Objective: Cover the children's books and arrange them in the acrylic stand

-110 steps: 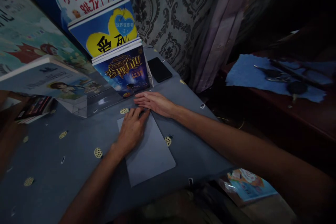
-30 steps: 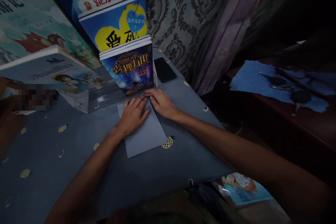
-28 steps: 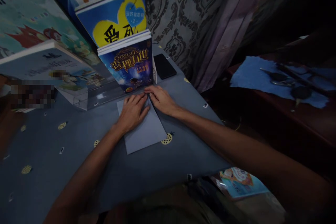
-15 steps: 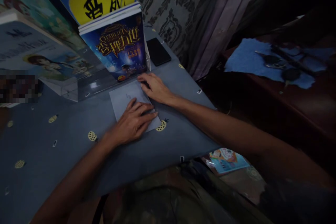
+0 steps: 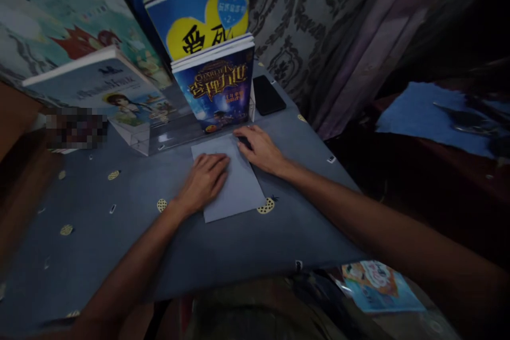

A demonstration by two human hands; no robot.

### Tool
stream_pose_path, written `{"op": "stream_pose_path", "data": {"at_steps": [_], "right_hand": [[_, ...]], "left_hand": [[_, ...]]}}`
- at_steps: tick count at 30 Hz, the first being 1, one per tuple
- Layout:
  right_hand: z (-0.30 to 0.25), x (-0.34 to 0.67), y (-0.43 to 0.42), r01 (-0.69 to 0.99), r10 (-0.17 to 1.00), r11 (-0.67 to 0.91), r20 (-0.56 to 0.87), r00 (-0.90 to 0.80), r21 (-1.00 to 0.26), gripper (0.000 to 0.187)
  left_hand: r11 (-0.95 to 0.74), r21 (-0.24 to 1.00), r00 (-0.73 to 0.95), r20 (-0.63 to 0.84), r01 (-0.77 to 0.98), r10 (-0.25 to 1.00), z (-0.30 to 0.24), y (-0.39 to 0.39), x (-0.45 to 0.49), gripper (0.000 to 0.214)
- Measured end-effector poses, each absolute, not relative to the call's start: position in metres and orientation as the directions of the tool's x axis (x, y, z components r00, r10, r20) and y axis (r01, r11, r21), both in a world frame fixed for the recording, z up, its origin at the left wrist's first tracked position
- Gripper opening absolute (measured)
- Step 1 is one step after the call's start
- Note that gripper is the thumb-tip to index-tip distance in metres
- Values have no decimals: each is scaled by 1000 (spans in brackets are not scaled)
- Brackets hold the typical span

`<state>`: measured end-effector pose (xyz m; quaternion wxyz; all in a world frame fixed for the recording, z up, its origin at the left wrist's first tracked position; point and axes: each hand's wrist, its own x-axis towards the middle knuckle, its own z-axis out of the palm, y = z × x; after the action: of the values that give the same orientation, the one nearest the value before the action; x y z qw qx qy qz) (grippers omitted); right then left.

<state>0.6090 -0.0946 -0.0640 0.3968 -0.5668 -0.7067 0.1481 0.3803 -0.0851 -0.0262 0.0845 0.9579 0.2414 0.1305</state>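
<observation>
A pale sheet of paper [image 5: 237, 191] lies flat on the dark patterned tablecloth. My left hand [image 5: 205, 180] rests on its left part, palm down with the fingers stretched toward the middle of the sheet. At the paper's upper right corner is my right hand [image 5: 258, 149], its fingertips on the edge and the thumb apart from the index finger. A dark gap shows between that thumb and finger. Just beyond the sheet stands a blue paperback book [image 5: 221, 90] with gold lettering, upright in a clear stand.
Behind it rise a blue and yellow book [image 5: 199, 16] and other upright books. To the left leans a pale blue book [image 5: 115, 90]. A black phone [image 5: 269, 95] lies right of the stand. A blue cloth [image 5: 422, 117] with dark items is farther right.
My left hand has slid up and left across the paper, uncovering its lower part and covering the small writing. My right hand stays at the corner. The camera view has shifted.
</observation>
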Motion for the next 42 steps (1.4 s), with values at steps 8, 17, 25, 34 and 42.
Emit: {"op": "stream_pose_path", "data": {"at_steps": [8,17,25,34,42], "right_hand": [[-59,599,-101,807,883,392,429,-193,-443,31],[-40,539,-112,694,767,641,305,-565,-328,36],[-45,534,-135,599,689,724,325,-648,-341,33],[-32,520,-182,547,628,773,268,-730,-321,30],[-34,529,-189,652,722,687,200,-663,-319,47]], "left_hand": [[-739,292,678,294,607,673,-38,-30,338,32],[-743,388,710,257,546,656,-39,-21,332,32],[-740,383,708,251,553,660,-43,-22,331,31],[-763,356,716,282,540,639,-45,-22,330,30],[-787,316,711,341,529,615,-52,-22,330,30]]}}
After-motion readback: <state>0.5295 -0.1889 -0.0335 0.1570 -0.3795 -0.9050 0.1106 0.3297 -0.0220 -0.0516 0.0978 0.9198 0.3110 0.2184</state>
